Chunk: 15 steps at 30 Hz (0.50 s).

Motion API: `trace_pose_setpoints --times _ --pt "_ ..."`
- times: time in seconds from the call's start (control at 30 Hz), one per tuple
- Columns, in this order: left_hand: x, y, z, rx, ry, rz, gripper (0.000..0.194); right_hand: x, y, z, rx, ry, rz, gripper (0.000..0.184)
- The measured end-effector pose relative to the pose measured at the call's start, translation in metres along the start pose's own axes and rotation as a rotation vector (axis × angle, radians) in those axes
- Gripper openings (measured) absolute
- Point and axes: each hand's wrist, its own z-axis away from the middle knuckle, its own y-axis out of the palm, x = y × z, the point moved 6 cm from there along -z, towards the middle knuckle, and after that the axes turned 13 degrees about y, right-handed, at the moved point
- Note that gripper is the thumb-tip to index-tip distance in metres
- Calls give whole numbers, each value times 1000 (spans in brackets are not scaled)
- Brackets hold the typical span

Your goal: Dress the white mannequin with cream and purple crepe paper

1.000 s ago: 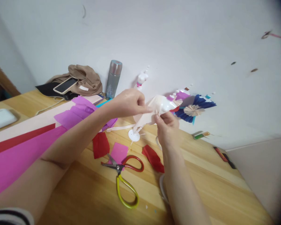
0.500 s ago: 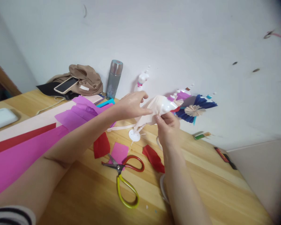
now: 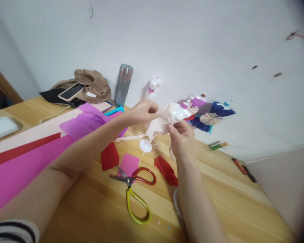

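Between my hands is a small white mannequin figure (image 3: 177,112), tilted to the right, with pale pink crepe paper (image 3: 160,122) around its lower part. My left hand (image 3: 144,112) is closed, its thumb and forefinger pinching the paper's left edge. My right hand (image 3: 181,135) grips the figure and the gathered paper from below, thumb on top. The figure's round white base (image 3: 145,145) shows under the paper. Below it on the table lie open scissors (image 3: 129,182) with one red and one yellow handle, partly over a pink paper square (image 3: 129,162).
Red paper pieces (image 3: 109,157) lie near the scissors. Large magenta sheets (image 3: 35,168) cover the left side. A grey thermos (image 3: 124,84), a phone (image 3: 71,91) on brown cloth (image 3: 96,84), and dressed figures, one in blue pleated paper (image 3: 216,118), stand or lie along the wall.
My left hand has drawn back slightly left, its spread fingers closing into a pinch on the paper's edge, which now stands out flatter. My right hand keeps its place.
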Motion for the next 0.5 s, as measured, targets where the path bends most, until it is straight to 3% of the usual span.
trace_pose_setpoints --times 0.1,0.23,0.4,0.5 --pt "2 1 0 2 -5 15 14 -1 0 -1 3 3 -14 30" --pt "6 -5 -1 -98 10 1 15 -1 -3 -2 -6 5 -39 28" --pt "6 -1 -2 -26 40 -102 17 0 -2 -1 -2 -3 -39 25" --pt "2 -12 1 -205 5 -227 13 0 -2 -1 -12 -5 -21 25"
